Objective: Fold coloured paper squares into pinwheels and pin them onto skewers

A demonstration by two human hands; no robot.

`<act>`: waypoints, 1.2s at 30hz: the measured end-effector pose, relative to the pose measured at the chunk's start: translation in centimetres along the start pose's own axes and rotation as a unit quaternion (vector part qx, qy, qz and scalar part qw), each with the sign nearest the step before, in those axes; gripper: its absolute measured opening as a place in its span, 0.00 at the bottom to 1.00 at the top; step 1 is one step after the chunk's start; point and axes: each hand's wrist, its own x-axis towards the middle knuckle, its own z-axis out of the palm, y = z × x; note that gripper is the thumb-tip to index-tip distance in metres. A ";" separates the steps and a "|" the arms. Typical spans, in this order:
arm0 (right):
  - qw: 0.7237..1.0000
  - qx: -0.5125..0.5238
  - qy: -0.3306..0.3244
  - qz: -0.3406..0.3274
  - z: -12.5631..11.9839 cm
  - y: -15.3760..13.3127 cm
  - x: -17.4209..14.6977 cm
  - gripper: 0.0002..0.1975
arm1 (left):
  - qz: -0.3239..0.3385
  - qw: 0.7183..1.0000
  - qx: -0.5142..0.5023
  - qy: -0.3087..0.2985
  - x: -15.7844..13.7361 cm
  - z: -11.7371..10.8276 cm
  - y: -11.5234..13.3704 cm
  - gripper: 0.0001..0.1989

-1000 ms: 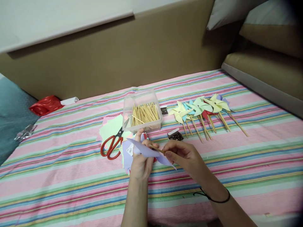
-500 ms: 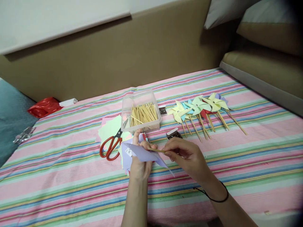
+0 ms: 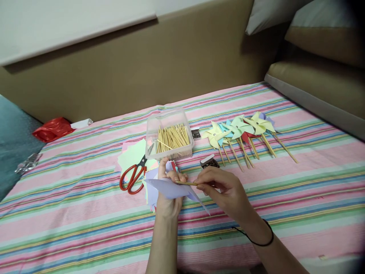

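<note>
My left hand (image 3: 169, 201) holds a purple paper pinwheel (image 3: 168, 188) over the striped cloth, with its index finger pointing up behind the paper. A thin wooden stick (image 3: 186, 183) lies against the pinwheel, its left end by my left fingertips. My right hand (image 3: 224, 188) pinches the stick's other end between thumb and fingers. How the stick joins the paper is hidden. Beneath my left hand lies a stack of coloured paper (image 3: 151, 192). Beside it rest red-handled scissors (image 3: 133, 179).
A clear plastic box (image 3: 171, 154) of wooden sticks stands behind my hands. Small dark boxes of pins (image 3: 210, 161) sit near it. Finished-looking pinwheels (image 3: 238, 127) lie at the right. Pale paper sheets (image 3: 131, 154), a red plastic bag (image 3: 53, 129) and a cushion (image 3: 316, 82) are around.
The purple pinwheel has tilted and dropped slightly in my left hand. Both hands keep their hold, with the stick shifted a little left.
</note>
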 end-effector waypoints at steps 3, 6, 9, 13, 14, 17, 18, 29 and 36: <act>1.000 -0.003 0.002 -0.002 0.1 0.0 0.0 0.04 | 0.001 1.000 -0.003 -0.006 0.0 0.0 0.1 0.45; 1.000 -0.009 0.002 -0.006 0.1 0.0 0.0 0.04 | 0.004 1.000 -0.007 -0.013 -0.1 -0.1 0.1 0.44; 1.000 -0.011 0.002 -0.017 0.2 0.0 0.0 0.04 | 0.007 1.000 -0.005 -0.017 -0.1 -0.1 0.1 0.41; 0.999 -0.012 0.005 -0.034 0.2 0.0 -0.1 0.05 | 0.011 1.000 -0.005 -0.025 -0.2 -0.3 0.0 0.40; 0.999 -0.014 0.006 -0.035 0.2 0.0 -0.1 0.05 | 0.012 1.000 -0.006 -0.026 -0.2 -0.3 0.0 0.40; 0.999 -0.020 0.007 -0.039 0.2 0.1 -0.2 0.05 | 0.014 0.999 -0.006 -0.031 -0.3 -0.3 0.0 0.41; 0.999 -0.021 0.007 -0.040 0.3 0.1 -0.2 0.05 | 0.016 0.999 -0.007 -0.031 -0.3 -0.3 0.0 0.41; 0.998 -0.022 0.018 -0.058 0.4 -0.1 -0.1 0.07 | 0.022 0.999 -0.005 -0.025 -0.4 0.0 0.0 0.36; 0.998 0.006 0.011 -0.058 0.4 -0.1 -0.3 0.06 | -0.019 0.997 -0.022 -0.071 -0.7 0.3 0.6 0.19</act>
